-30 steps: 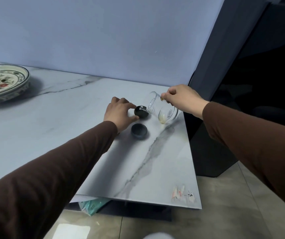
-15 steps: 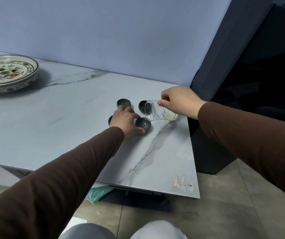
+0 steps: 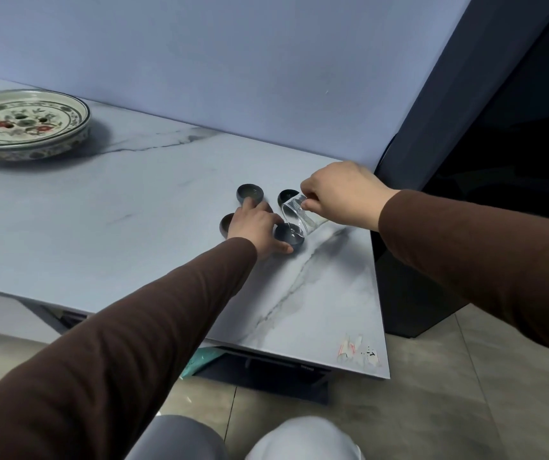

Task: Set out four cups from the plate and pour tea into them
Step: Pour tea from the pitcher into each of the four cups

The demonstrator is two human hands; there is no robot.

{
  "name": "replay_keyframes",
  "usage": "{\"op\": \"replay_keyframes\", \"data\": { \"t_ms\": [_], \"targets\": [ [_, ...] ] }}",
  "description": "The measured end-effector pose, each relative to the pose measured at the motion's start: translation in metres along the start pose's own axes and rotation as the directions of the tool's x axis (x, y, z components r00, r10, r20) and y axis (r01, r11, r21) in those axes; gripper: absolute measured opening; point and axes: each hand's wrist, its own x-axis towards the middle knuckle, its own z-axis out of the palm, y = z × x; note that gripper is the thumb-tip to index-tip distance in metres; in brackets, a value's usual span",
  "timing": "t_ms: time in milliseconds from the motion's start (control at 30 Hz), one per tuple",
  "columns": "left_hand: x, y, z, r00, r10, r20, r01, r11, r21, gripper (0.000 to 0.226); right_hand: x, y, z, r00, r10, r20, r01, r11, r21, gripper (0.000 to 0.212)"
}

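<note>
- The right hand [image 3: 339, 194] pinches a clear glass pitcher [image 3: 299, 216] near its rim, tipped steeply with the mouth down and to the left.
- The pitcher's lip sits just over the near cup [image 3: 289, 236], a small dark cup on the desk [image 3: 133, 227].
- The left hand [image 3: 253, 227] rests on the desk, thumb and fingers curved around that near cup's left side, touching it.
- Three more dark cups stand close by: the far-left cup [image 3: 250, 193], the far-right cup [image 3: 287, 196] behind the pitcher, and the left cup [image 3: 227, 223], partly hidden by the left hand.
- A patterned plate [image 3: 24, 122] sits well apart at the desk's far left, with no cups on it.
</note>
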Motion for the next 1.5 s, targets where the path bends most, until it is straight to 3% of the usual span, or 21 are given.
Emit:
{"op": "replay_keyframes", "data": {
  "t_ms": [333,833,1167,1500],
  "targets": [
    [-0.001,0.001,0.000,1.000,-0.010,0.002,0.010,1.000,-0.004,0.061,-0.011,-0.012,0.002,0.986,-0.126,-0.106,0.108,0.982,-0.158,0.026],
    [0.001,0.002,0.001,1.000,-0.019,-0.002,0.019,1.000,0.004,0.062,-0.030,-0.023,-0.007,0.960,-0.253,-0.120,0.201,0.922,-0.331,0.027],
    [0.003,0.000,0.005,1.000,-0.009,-0.021,0.009,1.000,0.017,0.060,-0.038,-0.029,-0.008,0.967,-0.241,-0.086,0.191,0.905,-0.381,0.015],
    [0.004,0.001,0.004,1.000,-0.006,-0.013,0.006,0.999,0.035,0.060,-0.038,-0.029,-0.003,0.966,-0.242,-0.096,0.195,0.917,-0.348,0.016]
  ]
}}
